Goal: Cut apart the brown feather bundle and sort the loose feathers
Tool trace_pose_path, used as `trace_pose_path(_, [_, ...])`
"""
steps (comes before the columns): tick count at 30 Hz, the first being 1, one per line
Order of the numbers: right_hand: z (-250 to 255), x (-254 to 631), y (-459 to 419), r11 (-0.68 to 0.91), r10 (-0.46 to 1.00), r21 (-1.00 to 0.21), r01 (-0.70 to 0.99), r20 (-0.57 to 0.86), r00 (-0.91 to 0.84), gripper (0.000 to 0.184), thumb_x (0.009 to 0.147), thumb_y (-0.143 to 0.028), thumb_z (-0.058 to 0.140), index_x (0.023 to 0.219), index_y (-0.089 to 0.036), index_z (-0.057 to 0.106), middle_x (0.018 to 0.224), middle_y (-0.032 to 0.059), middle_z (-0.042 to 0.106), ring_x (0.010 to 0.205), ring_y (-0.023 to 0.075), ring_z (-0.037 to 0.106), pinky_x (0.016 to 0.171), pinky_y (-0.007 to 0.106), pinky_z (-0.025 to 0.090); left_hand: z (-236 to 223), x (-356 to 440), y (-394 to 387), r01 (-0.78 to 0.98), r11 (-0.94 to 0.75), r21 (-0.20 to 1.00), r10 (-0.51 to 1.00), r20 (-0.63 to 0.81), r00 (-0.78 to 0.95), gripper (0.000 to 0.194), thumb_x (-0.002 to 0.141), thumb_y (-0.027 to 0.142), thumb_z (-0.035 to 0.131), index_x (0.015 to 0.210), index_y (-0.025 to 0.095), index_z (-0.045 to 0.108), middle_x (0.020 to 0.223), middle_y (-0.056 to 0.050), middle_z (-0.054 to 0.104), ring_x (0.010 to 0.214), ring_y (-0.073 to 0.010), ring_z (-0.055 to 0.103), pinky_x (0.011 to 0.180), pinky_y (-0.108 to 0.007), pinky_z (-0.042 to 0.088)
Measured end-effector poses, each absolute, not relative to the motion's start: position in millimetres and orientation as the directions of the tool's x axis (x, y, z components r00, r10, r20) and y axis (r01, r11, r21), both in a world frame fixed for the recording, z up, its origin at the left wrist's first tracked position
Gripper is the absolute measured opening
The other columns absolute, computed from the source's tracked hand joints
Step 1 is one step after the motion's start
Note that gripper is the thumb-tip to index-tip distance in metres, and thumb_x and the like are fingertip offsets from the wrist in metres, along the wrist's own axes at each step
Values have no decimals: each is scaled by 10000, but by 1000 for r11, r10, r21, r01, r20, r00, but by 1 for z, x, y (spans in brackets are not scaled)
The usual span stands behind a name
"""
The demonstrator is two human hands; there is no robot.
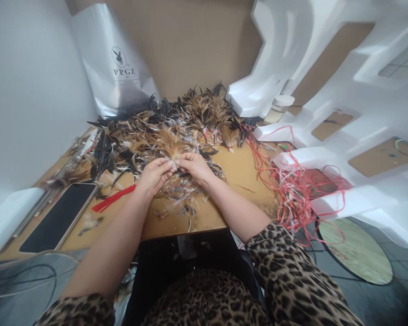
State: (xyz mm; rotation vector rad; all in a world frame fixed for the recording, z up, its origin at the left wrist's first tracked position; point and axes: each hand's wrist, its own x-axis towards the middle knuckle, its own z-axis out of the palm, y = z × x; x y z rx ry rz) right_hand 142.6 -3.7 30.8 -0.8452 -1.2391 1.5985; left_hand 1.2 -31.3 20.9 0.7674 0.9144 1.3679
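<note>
Over the front of a feather pile, my left hand (157, 173) pinches the pale base of a small bunch of golden-brown feathers (172, 142). My right hand (194, 166) meets it from the other side, thumb and forefinger closed on the same base. The tips of the bunch point away from me. Loose brown, black and white feathers (132, 136) lie beneath and around both hands. Behind them rises a thicker heap of brown and black feathers (207, 111). A red strip (114, 198) lies left of my left wrist.
A phone (59, 217) and a white box (13, 219) lie at the table's left. A silver bag (112, 63) stands at the back. Tangled pink string (295, 194) hangs off the right edge, beside white foam packing (353, 199) and a lidded jar (279, 108).
</note>
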Motion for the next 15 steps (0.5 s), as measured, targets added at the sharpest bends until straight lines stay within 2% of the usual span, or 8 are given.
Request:
trace_pose_path(8, [28,139,-8,-64,919,-958,-278,52,-390,265,568,-316,739,685,-120,606,514,-52,552,448,31,402,474,188,275,17,-10,-28,-572,251,781,967,-177,182,236,545,73,771,746,95,651,611,-12,620,487,-45,539,437,-113,441])
trace_pose_path(11, [28,137,-9,-68,928,-955,-289,46,-371,287,573,-339,737,707,-131,592,506,-62,532,442,34,399,462,187,278,16,-11,-27,-534,203,821,979,-151,139,232,542,122,791,729,98,655,617,-13,621,508,-48,546,446,-114,434])
trace_pose_path(15, [29,138,-9,-47,943,-952,-302,57,-327,339,580,-367,742,768,-154,558,528,-72,534,445,43,420,453,187,297,16,-7,-30,-356,87,930,996,-89,13,256,560,218,801,739,100,662,619,-24,635,531,-66,562,467,-133,433])
